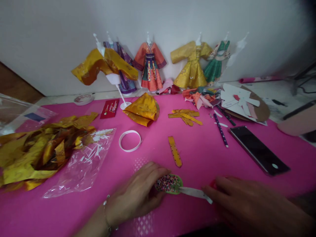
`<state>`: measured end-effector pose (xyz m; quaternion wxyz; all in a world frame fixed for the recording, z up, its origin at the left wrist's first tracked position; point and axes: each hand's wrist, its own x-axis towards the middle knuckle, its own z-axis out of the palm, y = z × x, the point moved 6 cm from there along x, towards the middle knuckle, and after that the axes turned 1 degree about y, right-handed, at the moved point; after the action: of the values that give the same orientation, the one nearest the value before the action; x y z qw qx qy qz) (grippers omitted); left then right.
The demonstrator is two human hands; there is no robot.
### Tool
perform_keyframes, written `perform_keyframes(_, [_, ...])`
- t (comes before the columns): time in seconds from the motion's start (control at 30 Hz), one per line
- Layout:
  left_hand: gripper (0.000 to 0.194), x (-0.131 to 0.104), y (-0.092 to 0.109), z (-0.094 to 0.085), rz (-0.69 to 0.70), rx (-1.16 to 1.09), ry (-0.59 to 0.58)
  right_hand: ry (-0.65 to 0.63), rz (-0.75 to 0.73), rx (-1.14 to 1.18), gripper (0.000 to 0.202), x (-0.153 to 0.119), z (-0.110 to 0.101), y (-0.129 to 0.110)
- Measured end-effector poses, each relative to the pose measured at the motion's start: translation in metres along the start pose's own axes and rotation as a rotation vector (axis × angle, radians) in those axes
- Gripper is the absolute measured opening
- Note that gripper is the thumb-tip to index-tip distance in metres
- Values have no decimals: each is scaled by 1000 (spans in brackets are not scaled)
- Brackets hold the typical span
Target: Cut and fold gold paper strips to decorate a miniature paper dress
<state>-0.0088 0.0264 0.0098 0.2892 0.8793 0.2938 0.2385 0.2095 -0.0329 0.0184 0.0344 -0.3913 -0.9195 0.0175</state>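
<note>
My left hand (138, 189), a bracelet on its wrist, is closed around the left side of a small green dish (181, 181). Tiny multicoloured beads (169, 182) fill the dish. Blurred by motion, my right hand (249, 200) is closed on what look like scissors (194, 192), with pale blades and red parts showing by the fingers. The blade tips meet the dish's right edge. Just beyond the dish lies a narrow yellow fabric strip (174, 152) with a row of dark dots along its edges.
A white ring (130, 141), folded gold fabric (142, 109), yellow strips (185, 115), a dotted pen (221, 130) and a phone (259, 149) lie farther back. Gold scraps (49, 148) and a clear bag (81, 172) are left. Dressed doll stands (149, 65) line the wall.
</note>
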Motion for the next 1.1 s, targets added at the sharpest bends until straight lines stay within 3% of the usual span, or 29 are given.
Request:
perform_keyframes(0.57, [49,4,3,-2,15,-3,11,45,30,18,43,-1,8,0])
perform_keyframes(1.1, [50,2,-3,4,-1,-13,-38,86,-4,15,43,3,1,-3])
